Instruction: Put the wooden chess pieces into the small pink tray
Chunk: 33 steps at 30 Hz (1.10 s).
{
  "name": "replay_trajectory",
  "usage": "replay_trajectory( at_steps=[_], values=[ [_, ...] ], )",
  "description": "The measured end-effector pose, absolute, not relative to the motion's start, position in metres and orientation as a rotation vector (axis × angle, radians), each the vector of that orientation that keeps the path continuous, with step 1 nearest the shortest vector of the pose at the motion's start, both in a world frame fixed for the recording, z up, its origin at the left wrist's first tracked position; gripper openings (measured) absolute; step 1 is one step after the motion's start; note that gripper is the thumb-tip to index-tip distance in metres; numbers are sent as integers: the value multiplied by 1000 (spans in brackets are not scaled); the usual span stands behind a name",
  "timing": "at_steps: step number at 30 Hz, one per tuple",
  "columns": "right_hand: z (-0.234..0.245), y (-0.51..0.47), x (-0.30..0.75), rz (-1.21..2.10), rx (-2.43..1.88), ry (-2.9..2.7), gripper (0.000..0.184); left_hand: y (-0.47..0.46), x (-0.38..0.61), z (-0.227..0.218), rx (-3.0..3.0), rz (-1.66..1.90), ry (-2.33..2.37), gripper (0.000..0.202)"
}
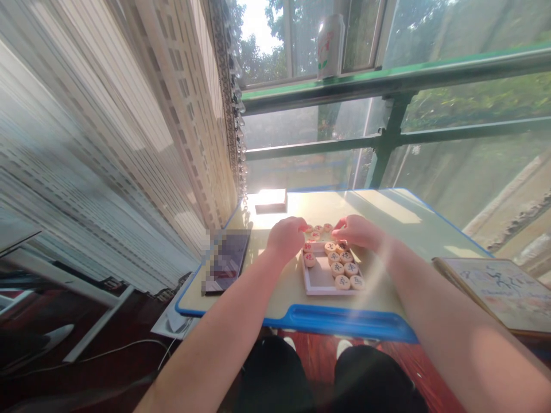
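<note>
My left hand point(287, 234) is at the far left corner of a shallow white box point(321, 279), fingers pinched on the edge of a round wooden xiangqi piece point(309, 228). Across from it, my right hand point(356, 230) is closed beyond the box's far right corner; its fingertips hide what they hold, if anything. Between the hands, several red-marked pieces point(318, 229) lie just past the box. Inside the box, black-marked pieces point(338, 269) fill the right side in two columns, and two red-marked pieces point(309, 260) sit at the left.
The cream table has a blue rim point(353, 324). A dark tablet-like slab point(228, 261), partly pixelated, lies left, a small white box point(271, 201) at the back. A picture-covered board point(499, 289) is at the right. A can point(330, 47) stands on the window rail; a curtain point(129, 115) hangs left.
</note>
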State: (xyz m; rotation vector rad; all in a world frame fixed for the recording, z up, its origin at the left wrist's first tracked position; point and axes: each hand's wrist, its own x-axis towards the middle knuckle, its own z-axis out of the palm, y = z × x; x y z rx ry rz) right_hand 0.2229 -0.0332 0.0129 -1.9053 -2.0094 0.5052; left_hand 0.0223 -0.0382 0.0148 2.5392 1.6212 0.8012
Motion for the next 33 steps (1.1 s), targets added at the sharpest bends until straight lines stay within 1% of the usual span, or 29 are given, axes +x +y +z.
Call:
replay_trajectory(
  at_steps=[5, 7, 9, 12, 15, 17, 22, 25, 28, 31, 33],
  values=[
    [15, -33, 226, 582, -1864, -1950, 19, -38, 23, 14, 2595, 808, 1559, 30],
    [17, -35, 226, 563, -1838, -1898, 19, -38, 23, 13, 2612, 841, 1526, 28],
    [20, -38, 224, 558, -1775, -1833, 23, -38, 23, 11, 2628, 926, 1478, 24],
    [25, -46, 218, 736, -1604, -1784, 31, -39, 23, 10, 2659, 1084, 1356, 17],
    [30, -53, 213, 920, -1473, -1761, 37, -40, 22, 11, 2683, 1139, 1258, 28],
    [32, -55, 211, 990, -1448, -1756, 38, -40, 21, 11, 2694, 1152, 1211, 30],
    [31, -55, 211, 1124, -1389, -1738, 42, -40, 21, 11, 2729, 1177, 1114, 19],
    [31, -55, 211, 1124, -1371, -1738, 45, -41, 21, 12, 2732, 1171, 1115, 20],
    [33, -56, 211, 1081, -1352, -1751, 43, -43, 22, 14, 2736, 1190, 1108, 20],
    [34, -56, 213, 983, -1336, -1739, 37, -43, 22, 15, 2735, 1192, 1122, 20],
    [34, -55, 214, 883, -1374, -1727, 37, -42, 22, 14, 2730, 1181, 1149, 21]
  ],
)
